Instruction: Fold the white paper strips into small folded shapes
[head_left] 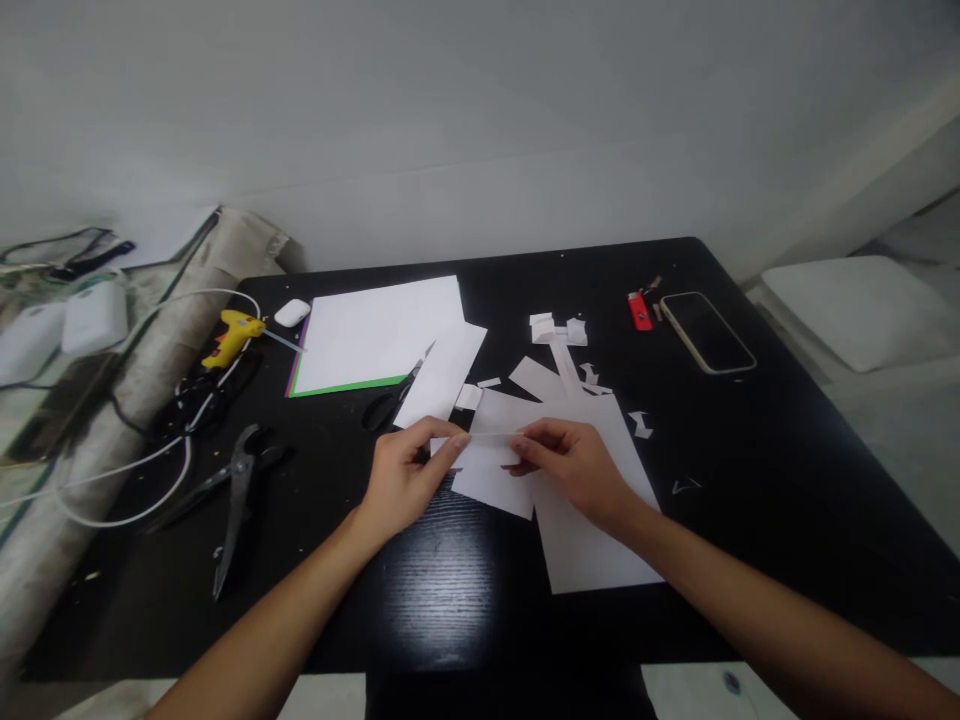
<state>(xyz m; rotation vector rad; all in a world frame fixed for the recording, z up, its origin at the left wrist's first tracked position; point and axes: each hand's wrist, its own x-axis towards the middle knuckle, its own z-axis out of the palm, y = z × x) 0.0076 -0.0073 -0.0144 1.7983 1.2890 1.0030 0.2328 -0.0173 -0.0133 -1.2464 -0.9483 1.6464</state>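
Note:
A small strip of white paper (487,452) is stretched between my two hands, above the middle of the table. My left hand (409,475) pinches its left end between thumb and fingers. The right end is gripped by my right hand (574,465) in the same way. Under and around the strip lie a large white sheet (592,540) and several loose cut pieces of white paper. Farther back stands a small white paper construction (559,335) with a long narrow strip. Scissors (382,405) lie partly hidden beneath a white paper piece (442,375) left of centre.
On the black table (330,590), pliers (240,480) and a yellow glue gun (234,338) with a white cable lie left. A paper stack (375,335) and a white earbud case (292,313) are behind. A red lighter (640,311) and phone (707,333) lie right.

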